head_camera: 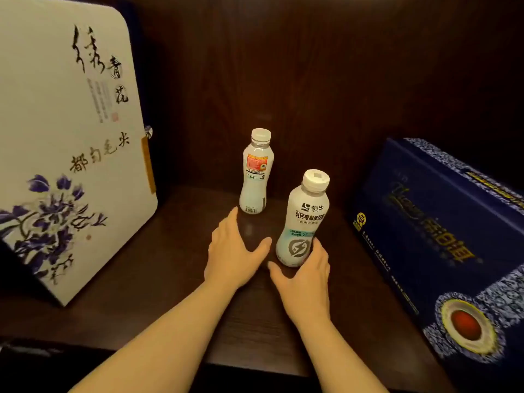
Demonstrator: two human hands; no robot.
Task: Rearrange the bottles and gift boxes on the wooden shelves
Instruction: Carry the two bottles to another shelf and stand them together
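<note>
Two white drink bottles with white caps stand upright on the dark wooden shelf (175, 279). The far bottle (256, 177) has a red and orange label. The near bottle (304, 222) carries black lettering and a grey lightning logo. My left hand (232, 251) lies open over the shelf, its fingertips just left of the far bottle's base and not touching it. My right hand (304, 282) is spread at the near bottle's base: the fingers rest against its lower right side, while the thumb points left, apart from the bottle.
A tall white gift box (65, 143) with blue flowers and black calligraphy leans upright at the left. A dark blue gift box (442, 236) lies flat at the right. The shelf's back wall stands close behind the bottles. The shelf's front edge runs below my forearms.
</note>
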